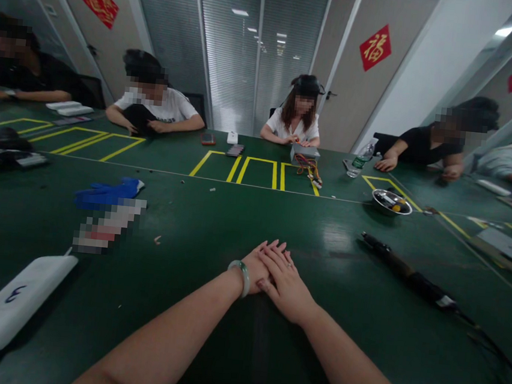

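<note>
- 1 white oblong plastic device (16, 302), on green tabletop (181, 221);
- 1 blue fabric glove (108, 193), beyond it;
- 1 left hand (255, 268), pale-green bangle (241, 278); fingers extended, palm contents hidden;
- 1 right hand (290, 286), laid over left; fingers straight, gripping nothing;
- 1 round silver metal bowl (375, 203);
- 1 black cylindrical corded tool (411, 276), right of hands

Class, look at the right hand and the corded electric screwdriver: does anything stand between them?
Nothing visible does. The right hand lies over the left hand, and the green tabletop runs on to the electric screwdriver.
</note>
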